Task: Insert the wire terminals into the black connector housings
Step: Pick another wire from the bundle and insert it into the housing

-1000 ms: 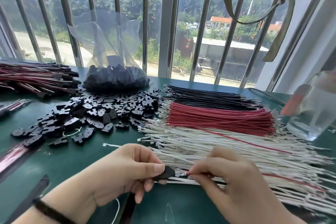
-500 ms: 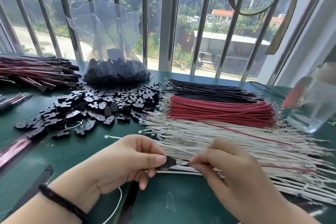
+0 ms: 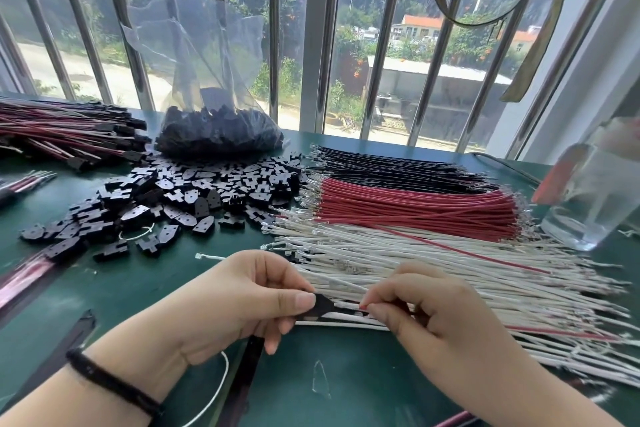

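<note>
My left hand [image 3: 242,302] pinches a black connector housing [image 3: 323,306] between thumb and fingers, low in the middle of the view. My right hand [image 3: 433,315] pinches a red wire [image 3: 561,334] at its tip, right against the housing's open end; the terminal itself is hidden by my fingers. A white wire [image 3: 343,317] also runs into the housing. Behind my hands lie bundles of white wires [image 3: 450,263], red wires [image 3: 415,204] and black wires [image 3: 398,170]. A heap of loose black housings [image 3: 180,198] lies to the left.
A clear plastic bag of housings [image 3: 214,128] stands at the back by the window bars. Finished wire assemblies [image 3: 62,132] are stacked at the far left. A clear plastic jar [image 3: 595,191] stands at the right. The table top [image 3: 346,385] is green.
My right hand's fingertips have moved left, closer to the housing, pushing the red wire's end toward it. The left hand keeps its grip on the housing.
</note>
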The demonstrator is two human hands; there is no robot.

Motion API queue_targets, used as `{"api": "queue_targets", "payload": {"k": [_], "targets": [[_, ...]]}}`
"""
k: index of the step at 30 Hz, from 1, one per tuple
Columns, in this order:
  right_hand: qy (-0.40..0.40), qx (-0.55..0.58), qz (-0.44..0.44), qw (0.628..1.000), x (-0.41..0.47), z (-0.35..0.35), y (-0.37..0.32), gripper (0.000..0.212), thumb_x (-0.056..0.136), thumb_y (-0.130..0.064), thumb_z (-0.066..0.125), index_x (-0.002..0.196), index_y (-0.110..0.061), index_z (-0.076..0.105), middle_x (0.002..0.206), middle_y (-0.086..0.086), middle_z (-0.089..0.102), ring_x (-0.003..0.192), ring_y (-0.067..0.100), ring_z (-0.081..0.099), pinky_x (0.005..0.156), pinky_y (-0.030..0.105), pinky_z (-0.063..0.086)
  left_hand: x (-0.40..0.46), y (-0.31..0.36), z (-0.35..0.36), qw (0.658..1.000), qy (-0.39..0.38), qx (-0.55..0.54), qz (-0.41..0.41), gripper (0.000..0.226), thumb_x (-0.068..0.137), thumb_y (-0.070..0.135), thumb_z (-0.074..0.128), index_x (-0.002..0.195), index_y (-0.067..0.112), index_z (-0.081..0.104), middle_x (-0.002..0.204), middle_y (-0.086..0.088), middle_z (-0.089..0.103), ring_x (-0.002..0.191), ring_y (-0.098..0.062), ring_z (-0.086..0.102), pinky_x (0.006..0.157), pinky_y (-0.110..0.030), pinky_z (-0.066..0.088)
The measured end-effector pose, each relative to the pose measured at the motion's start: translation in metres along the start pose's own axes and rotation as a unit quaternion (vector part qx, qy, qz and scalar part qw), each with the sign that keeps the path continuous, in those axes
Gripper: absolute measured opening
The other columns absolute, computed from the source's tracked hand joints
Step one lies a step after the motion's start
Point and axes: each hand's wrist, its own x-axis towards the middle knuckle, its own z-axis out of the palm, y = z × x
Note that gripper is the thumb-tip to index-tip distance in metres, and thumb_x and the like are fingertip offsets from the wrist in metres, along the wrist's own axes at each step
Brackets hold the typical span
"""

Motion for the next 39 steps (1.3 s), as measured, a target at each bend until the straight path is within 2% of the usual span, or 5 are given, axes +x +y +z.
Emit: {"api": "queue_targets", "payload": {"k": [13,20,29,34,39], "targets": [[-0.017,-0.040,0.007,0.999,-0.0003,0.0033,0.0015,0.015,0.084,-0.018,0.068,0.081,-0.033,0.068,0.090,-0.019,0.057,0.084,0.001,0.054,0.069,0.008,0.038,0.0010,-0.0022,0.0037,0.999,0.019,0.027,-0.012,0.008,0.062,0.013,0.077,0.065,0.008,0.072,0.050,-0.004,0.055,0.043,-0.012,0.051,0.038,-0.022,0.044],[0.021,-0.143,-0.072,0.987,-0.0053,0.0029,-0.0028,0.008,0.083,-0.027,0.060,0.084,-0.029,0.068,0.074,-0.017,0.053,0.065,0.001,0.051,0.054,0.019,0.045,0.0021,-0.0030,0.0050,0.999,0.032,-0.003,-0.011,0.005,0.061,0.011,0.077,0.063,0.009,0.072,0.055,-0.006,0.054,0.042,-0.011,0.050,0.036,-0.022,0.044],[0.019,-0.054,-0.018,0.998,-0.0036,0.0055,0.0043,0.009,0.078,-0.029,0.062,0.086,-0.033,0.064,0.079,-0.015,0.057,0.074,0.002,0.056,0.062,0.012,0.043,0.0013,-0.0027,0.0050,1.000,0.013,0.014,-0.014,0.021,0.052,0.021,0.081,0.067,0.009,0.072,0.054,-0.005,0.057,0.044,-0.012,0.053,0.040,-0.024,0.048],[0.019,-0.081,-0.024,0.996,-0.0061,0.0043,0.0004,0.006,0.079,-0.032,0.060,0.084,-0.033,0.064,0.074,-0.017,0.054,0.070,0.004,0.055,0.059,0.019,0.046,0.0003,-0.0004,0.0043,0.999,-0.020,-0.007,-0.028,0.014,0.057,0.019,0.079,0.066,0.009,0.072,0.062,-0.007,0.065,0.045,-0.011,0.054,0.041,-0.023,0.049],[0.000,-0.037,0.000,0.999,-0.0024,0.0044,0.0017,0.009,0.081,-0.020,0.069,0.080,-0.029,0.069,0.083,-0.017,0.059,0.080,0.000,0.054,0.067,0.009,0.040,0.0013,-0.0023,0.0094,0.999,0.031,0.018,-0.019,0.004,0.062,0.009,0.074,0.065,0.007,0.072,0.058,-0.008,0.060,0.046,-0.014,0.055,0.041,-0.025,0.050]]}}
